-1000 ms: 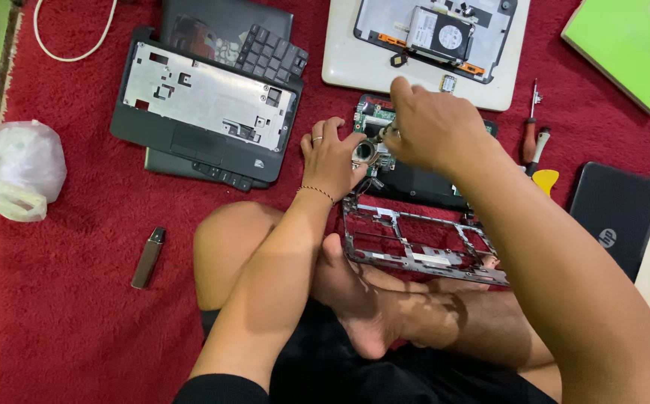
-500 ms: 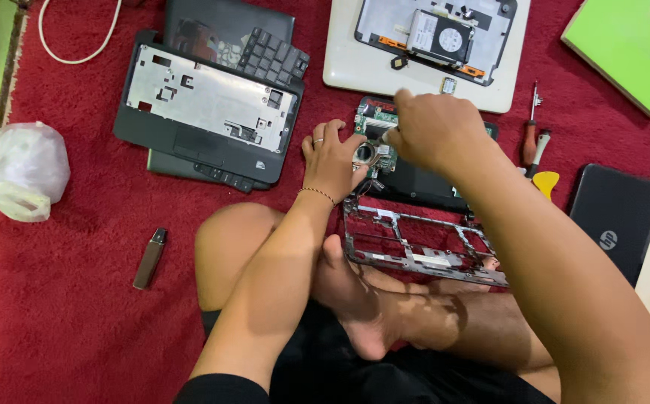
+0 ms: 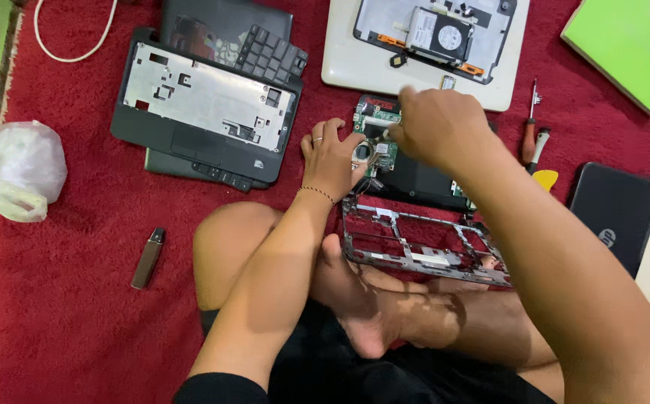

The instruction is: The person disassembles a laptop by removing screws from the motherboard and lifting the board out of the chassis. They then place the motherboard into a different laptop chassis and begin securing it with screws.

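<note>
Two hands are kept over a green circuit board [image 3: 379,142] on the red carpet [image 3: 63,299]. It is pressed flat by the left hand [image 3: 332,157]; fingers of the right hand [image 3: 433,127] are bunched above it, their grasp hidden.

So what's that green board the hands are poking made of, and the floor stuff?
The green board under the left hand and right hand looks like rigid glossy circuit-board laminate, with small metal parts on it. The red carpet looks like soft woven fibre: fuzzy and matte.
</note>
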